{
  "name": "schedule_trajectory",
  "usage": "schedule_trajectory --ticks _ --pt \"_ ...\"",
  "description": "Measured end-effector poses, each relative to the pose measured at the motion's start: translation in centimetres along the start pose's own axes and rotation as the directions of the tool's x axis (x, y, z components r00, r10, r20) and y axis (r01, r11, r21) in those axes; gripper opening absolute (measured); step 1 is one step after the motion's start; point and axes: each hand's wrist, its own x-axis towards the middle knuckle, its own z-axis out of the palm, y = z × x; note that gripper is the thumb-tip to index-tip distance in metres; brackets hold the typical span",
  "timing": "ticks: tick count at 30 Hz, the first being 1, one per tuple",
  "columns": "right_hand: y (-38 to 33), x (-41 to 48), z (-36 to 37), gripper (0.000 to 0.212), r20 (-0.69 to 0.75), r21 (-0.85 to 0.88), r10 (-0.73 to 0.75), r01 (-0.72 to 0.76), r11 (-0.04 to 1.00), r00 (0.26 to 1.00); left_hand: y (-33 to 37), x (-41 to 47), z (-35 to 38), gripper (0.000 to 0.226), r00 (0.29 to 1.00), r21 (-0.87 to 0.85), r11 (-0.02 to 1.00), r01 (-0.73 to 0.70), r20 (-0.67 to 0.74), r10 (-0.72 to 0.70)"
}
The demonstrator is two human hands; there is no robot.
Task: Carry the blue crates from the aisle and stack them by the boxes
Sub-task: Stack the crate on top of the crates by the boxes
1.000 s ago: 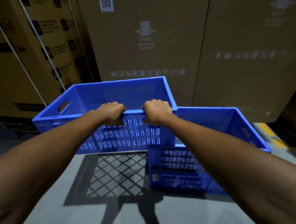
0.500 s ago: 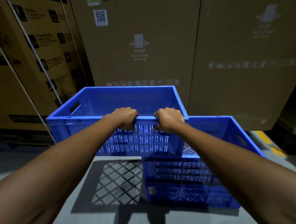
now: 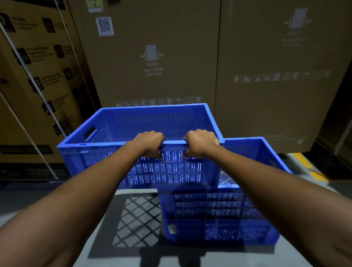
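I hold an empty blue slotted crate (image 3: 110, 156) in the air by its near rim. My left hand (image 3: 150, 143) and my right hand (image 3: 199, 142) grip that rim side by side. A second blue crate (image 3: 218, 213) stands on the grey floor below and to the right. The carried crate's right end overlaps the standing crate's left part, and my right forearm hides some of the standing crate. Tall brown cardboard boxes (image 3: 154, 51) rise just behind both crates.
More strapped cardboard boxes (image 3: 21, 81) line the left side. A yellow floor stripe (image 3: 310, 167) runs at the right, beside dark shelving. The carried crate throws a lattice shadow on the grey floor (image 3: 133, 217) in front of me.
The carried crate has shifted to the right and now overlaps the standing crate more. Both crates and the boxes appear closer. My grip on the rim is unchanged.
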Motion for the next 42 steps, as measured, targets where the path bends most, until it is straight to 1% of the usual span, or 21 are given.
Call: schedule_trajectory --ticks 5,9,12,14,15,18,21,29,37,42 --pt "4.3 -1.9 -0.4 0.041 -0.003 -0.016 0.043 -0.043 0.999 0.999 4.4 1.3 -0.3 0.036 0.998 -0.005 0.999 -0.05 -0.023 0.05" --pt "6.5 -3.1 -0.7 0.046 0.001 -0.019 0.053 -0.053 0.998 0.999 6.8 1.8 -0.6 0.036 0.998 -0.017 0.998 -0.057 -0.018 0.057" --pt "7.4 -3.6 -1.0 0.061 0.026 0.014 0.057 -0.057 0.998 0.998 8.0 1.9 -0.7 0.034 0.999 -0.025 0.999 -0.048 -0.012 0.048" --pt "7.9 -3.8 -1.1 0.074 0.017 0.051 0.055 -0.056 0.997 0.998 8.5 2.1 -0.9 0.035 0.999 -0.029 0.999 -0.043 -0.005 0.043" --pt "8.2 -3.9 -1.0 0.076 0.007 0.065 0.053 -0.054 0.996 0.999 8.8 2.2 -0.9 0.034 0.999 -0.031 0.999 -0.042 -0.004 0.042" --pt "9.1 -4.1 -1.0 0.077 -0.026 0.089 0.055 -0.052 0.995 0.998 9.6 2.4 -1.1 0.031 0.999 -0.019 0.999 -0.05 -0.019 0.05" --pt "10.2 -4.1 -0.8 0.08 -0.037 0.103 0.057 -0.053 0.993 0.998 10.4 2.9 -1.2 0.032 0.998 -0.011 0.998 -0.058 -0.027 0.058" --pt "12.7 -4.7 -0.8 0.089 -0.051 0.046 0.069 -0.066 0.997 0.996 12.8 3.8 -1.5 0.031 0.997 -0.03 0.997 -0.071 -0.008 0.07" --pt "15.1 -5.5 -1.1 0.089 -0.049 0.028 0.07 -0.069 0.997 0.996 15.4 4.3 -2.0 0.031 0.996 -0.041 0.995 -0.09 -0.013 0.09" --pt "16.7 -6.2 -1.4 0.085 -0.055 0.021 0.089 -0.088 0.996 0.995 17.1 4.7 -2.2 0.031 0.995 -0.057 0.994 -0.094 -0.021 0.093"
